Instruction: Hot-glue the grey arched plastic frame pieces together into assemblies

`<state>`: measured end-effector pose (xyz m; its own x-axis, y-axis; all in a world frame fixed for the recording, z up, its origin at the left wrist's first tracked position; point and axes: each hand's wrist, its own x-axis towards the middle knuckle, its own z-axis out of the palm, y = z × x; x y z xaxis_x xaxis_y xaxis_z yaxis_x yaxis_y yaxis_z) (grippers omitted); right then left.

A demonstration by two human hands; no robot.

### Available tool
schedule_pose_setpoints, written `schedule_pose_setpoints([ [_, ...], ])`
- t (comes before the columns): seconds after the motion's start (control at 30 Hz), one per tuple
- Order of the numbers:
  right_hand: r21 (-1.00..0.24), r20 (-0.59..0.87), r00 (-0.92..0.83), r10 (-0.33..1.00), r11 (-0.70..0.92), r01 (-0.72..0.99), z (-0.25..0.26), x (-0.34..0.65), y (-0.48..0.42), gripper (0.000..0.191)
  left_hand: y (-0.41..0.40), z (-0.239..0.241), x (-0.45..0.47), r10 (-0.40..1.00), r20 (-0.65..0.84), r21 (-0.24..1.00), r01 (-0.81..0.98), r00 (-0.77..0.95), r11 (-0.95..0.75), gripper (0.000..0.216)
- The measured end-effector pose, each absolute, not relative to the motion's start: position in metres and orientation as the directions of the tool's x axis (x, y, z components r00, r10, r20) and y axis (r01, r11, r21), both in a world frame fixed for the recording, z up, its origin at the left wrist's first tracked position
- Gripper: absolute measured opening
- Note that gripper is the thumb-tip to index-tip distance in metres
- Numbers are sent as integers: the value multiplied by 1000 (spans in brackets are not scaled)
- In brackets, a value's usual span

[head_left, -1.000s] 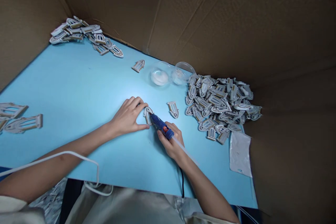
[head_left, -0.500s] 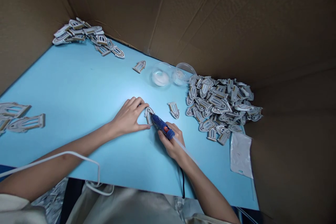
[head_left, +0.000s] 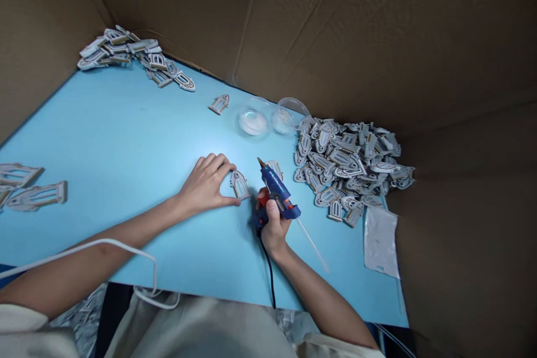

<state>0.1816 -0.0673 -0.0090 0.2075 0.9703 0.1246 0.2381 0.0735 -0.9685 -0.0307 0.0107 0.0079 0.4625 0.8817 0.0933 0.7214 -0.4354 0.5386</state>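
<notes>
My right hand (head_left: 274,226) is wrapped round a blue hot glue gun (head_left: 277,184), its nozzle pointing up and away to the left. A clear glue stick (head_left: 312,245) sticks out of the gun's back end. With thumb and index finger, my left hand (head_left: 207,182) holds a small arched window-shaped piece (head_left: 240,185) at its two ends, flat on the table. The gun's tip is apart from this piece, to its upper right. Another arched piece (head_left: 274,168) lies just behind the gun, partly hidden by it.
A large heap of arched pieces (head_left: 348,162) fills the right side, with a plastic bag (head_left: 380,241) below it. Two clear round tubs (head_left: 254,120) stand at the back. More pieces (head_left: 121,50) lie back left and at the left edge. Cardboard walls (head_left: 188,5) enclose the blue table (head_left: 138,140).
My right hand has lifted the glue gun off the held piece and turned it, so its nozzle points up. My left hand stays at the piece. The view has shifted slightly.
</notes>
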Motion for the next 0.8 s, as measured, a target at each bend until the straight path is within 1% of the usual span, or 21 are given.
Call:
schedule_pose_setpoints([
  [0.1,-987,127,306,944,88,137,-11,183,-66,43,10,9,-33,871,150,601,657,467,-455,76],
  [0.17,-989,122,346,930,85,121,-10,187,-62,42,10,9,-36,838,203,638,581,506,-505,70],
  [0.23,-990,111,355,928,72,123,-8,192,-60,44,10,8,-36,806,214,640,543,552,-543,64],
  [0.3,-989,99,343,934,56,134,-7,195,-59,45,8,8,-35,802,183,616,569,569,-544,59],
  [0.37,-989,97,328,940,53,141,-8,197,-60,45,6,9,-34,830,148,590,625,538,-511,52],
  [0.43,-986,108,306,946,63,152,-9,202,-61,44,4,10,-33,857,128,573,668,499,-474,54],
  [0.53,-972,128,248,960,72,223,-9,213,-63,42,3,13,-33,865,143,568,676,481,-470,67],
  [0.63,-946,102,121,987,59,319,-5,224,-60,40,5,12,-33,855,172,576,654,489,-490,80],
  [0.67,-934,90,73,993,58,353,-3,226,-58,40,6,11,-33,855,168,582,651,490,-487,82],
  [0.73,-898,80,-13,997,78,433,2,227,-55,37,7,8,-32,865,144,593,658,481,-464,79],
  [0.8,-851,97,-80,992,124,511,5,223,-52,36,8,7,-31,880,119,594,677,460,-434,77],
])
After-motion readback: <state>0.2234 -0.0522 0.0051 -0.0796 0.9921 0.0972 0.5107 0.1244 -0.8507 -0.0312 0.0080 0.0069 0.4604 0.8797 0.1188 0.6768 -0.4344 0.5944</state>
